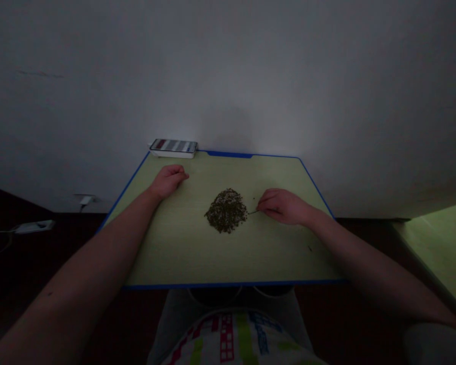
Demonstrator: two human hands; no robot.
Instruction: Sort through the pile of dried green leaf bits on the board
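Observation:
A low heap of small brown and greenish grains [227, 211] lies at the middle of the yellowish tabletop [182, 253]. From the right, my right hand [281, 206] pinches a thin dark pointed tool [254, 212]; its tip reaches the heap's right edge. Whether the tool has one prong or two is too small to tell. On the far left part of the table rests my left hand [170, 181], its fingers curled into a loose fist apart from the heap. Nothing shows in that fist.
A phone [174, 145] with a lit screen lies on a white box [173, 154] at the back left corner. Blue trim [228, 154] edges the table, which stands against a pale wall [228, 76]. A power strip [34, 226] is at the far left. Stray specks dot the tabletop.

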